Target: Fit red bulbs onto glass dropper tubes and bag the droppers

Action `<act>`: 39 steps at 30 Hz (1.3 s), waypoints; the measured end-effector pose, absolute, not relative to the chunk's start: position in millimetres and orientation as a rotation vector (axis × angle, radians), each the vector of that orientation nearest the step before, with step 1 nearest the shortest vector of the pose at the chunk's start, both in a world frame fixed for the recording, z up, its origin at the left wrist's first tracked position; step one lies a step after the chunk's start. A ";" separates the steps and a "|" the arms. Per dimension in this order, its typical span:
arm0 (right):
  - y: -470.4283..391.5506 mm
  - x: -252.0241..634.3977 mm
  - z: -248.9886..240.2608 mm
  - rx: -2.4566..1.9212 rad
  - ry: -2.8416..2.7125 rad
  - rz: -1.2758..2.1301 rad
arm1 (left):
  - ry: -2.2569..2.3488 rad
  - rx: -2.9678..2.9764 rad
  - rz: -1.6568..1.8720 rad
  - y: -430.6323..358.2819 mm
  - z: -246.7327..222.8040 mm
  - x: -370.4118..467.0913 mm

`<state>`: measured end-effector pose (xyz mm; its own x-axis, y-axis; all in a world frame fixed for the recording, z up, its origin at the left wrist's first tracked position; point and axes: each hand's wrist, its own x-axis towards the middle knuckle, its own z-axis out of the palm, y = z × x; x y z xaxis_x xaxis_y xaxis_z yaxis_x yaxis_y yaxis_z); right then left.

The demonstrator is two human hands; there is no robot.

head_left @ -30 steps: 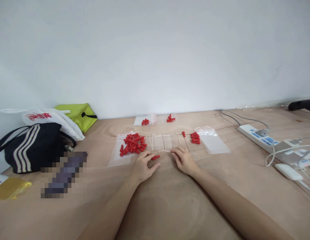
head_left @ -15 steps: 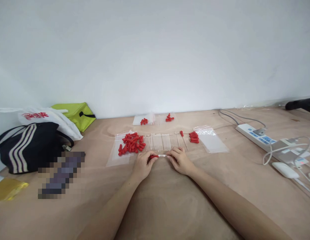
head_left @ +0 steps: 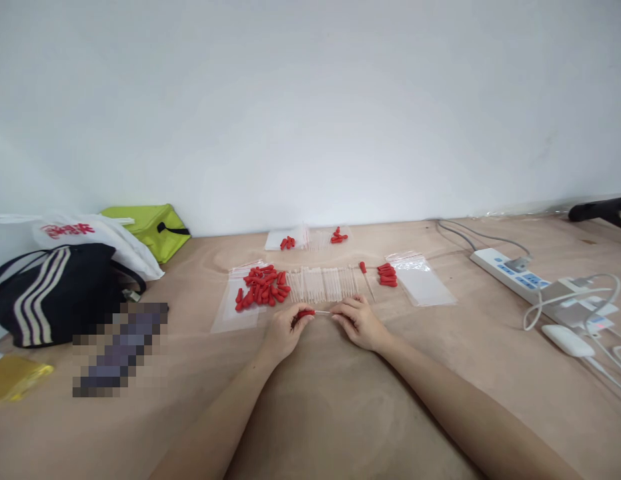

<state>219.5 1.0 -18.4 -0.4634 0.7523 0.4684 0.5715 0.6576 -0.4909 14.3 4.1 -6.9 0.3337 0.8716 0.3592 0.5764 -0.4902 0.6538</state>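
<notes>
My left hand [head_left: 285,331] pinches a red rubber bulb [head_left: 306,313]. From the bulb a thin clear tube [head_left: 322,313] runs to the right, and my right hand [head_left: 359,323] has its fingers closed on the tube's other end. Just beyond my hands lies a row of clear tubes [head_left: 324,285]. Left of the row, a heap of red bulbs [head_left: 260,288] rests partly on a clear zip bag [head_left: 224,316]. To the right are a tube with a red bulb on it [head_left: 363,267] and a small stack of red bulbs [head_left: 387,275].
Another clear bag [head_left: 424,283] lies at the right. Small red bulbs [head_left: 287,243] and bags sit near the wall. A power strip [head_left: 510,272] with cables is far right. At left are a black striped bag [head_left: 55,293], a white bag [head_left: 115,243] and a green bag [head_left: 155,230].
Less of the clear tube shows between my hands, and my right hand has shifted slightly left. The view has turned a little. Both hands keep their hold.
</notes>
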 end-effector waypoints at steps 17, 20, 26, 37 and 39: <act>-2.3 222.4 -15.8 -1.023 -2.310 0.190 | 1.132 2.458 0.814 1.6 -4.1 11.0; -5.5 220.8 -14.8 -1.038 -2.300 0.216 | 1.082 2.492 0.841 0.3 -4.1 11.1; -9.1 216.7 -15.8 -0.999 -2.270 0.259 | 1.029 2.513 0.868 -1.8 -6.7 11.2; -8.8 210.0 -22.0 -0.980 -2.294 0.215 | 0.979 2.575 0.842 -0.7 -7.0 12.9; -7.7 208.0 -21.1 -0.981 -2.294 0.208 | 0.996 2.564 0.843 0.4 -5.9 13.1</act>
<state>208.0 -7.7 -21.1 -0.5263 0.6970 0.4870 0.5981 0.7106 -0.3706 13.1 0.4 -5.9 0.5957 0.6828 0.4229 0.5295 -0.7298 0.4325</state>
